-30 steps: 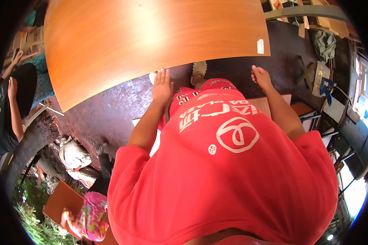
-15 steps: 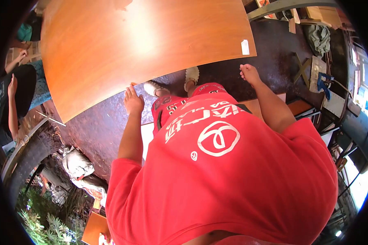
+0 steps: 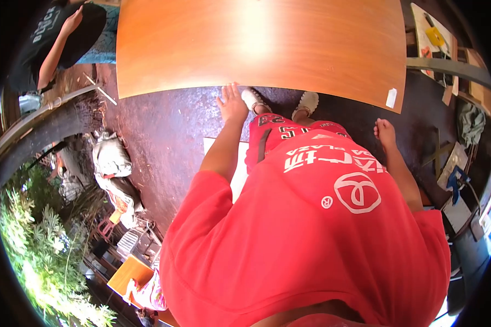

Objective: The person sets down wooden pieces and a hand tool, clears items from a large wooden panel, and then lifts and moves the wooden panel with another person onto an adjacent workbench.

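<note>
A large orange-brown wooden panel (image 3: 202, 52) with a glossy sheen spreads across the top of the view. My left hand (image 3: 233, 102) is open, its fingers outstretched and the tips at the panel's near edge. Whether they press on the edge or just meet it, I cannot tell. Off the panel's near right corner, my right hand (image 3: 384, 131) hangs with curled fingers, apart from the wood, and nothing shows in it. A small white label (image 3: 391, 98) sits on the panel near that corner.
Another person's arm (image 3: 54, 49) is at upper left, beside the panel. White sacks (image 3: 112, 158) lie on the dark floor (image 3: 163, 120) at left, near green plants (image 3: 38, 245). A curved grey bar (image 3: 447, 66) crosses at right, with a blue clamp-like tool (image 3: 457, 182) below.
The view has turned, so the panel and both hands appear farther right and the panel's near edge lies more level. My left hand remains at that edge; my right remains closed.
</note>
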Motion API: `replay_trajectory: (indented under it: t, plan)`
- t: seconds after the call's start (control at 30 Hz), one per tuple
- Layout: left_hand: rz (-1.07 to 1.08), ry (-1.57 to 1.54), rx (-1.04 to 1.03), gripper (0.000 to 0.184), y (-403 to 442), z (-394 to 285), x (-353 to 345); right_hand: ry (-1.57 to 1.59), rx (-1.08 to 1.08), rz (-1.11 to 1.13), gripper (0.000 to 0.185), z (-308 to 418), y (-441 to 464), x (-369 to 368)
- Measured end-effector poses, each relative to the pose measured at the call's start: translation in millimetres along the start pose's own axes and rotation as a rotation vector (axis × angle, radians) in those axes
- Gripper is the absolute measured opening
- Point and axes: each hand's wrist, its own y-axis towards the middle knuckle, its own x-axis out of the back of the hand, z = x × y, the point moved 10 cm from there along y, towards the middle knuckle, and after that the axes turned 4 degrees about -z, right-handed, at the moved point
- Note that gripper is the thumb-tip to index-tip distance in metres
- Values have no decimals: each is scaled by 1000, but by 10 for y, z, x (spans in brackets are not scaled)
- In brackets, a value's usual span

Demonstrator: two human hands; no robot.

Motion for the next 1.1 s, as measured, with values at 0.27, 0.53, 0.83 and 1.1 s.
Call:
replay_trajectory:
  t: [0.27, 0.53, 0.83, 1.1]
  plan:
    - [105, -84, 261, 62, 104, 184, -8, -49, 33, 30, 27, 163, 99, -2]
    - [283, -175, 526, 63, 152, 1035, -331, -139, 152, 93, 30, 282, 150, -94]
    - [-259, -1178, 910, 79, 648, 2389, -1178, -103, 64, 85, 26, 267, 104, -316]
    - [-276, -1900, 882, 31, 1014, 2025, -1176, -189, 218, -45, 19, 1259, -262, -1222]
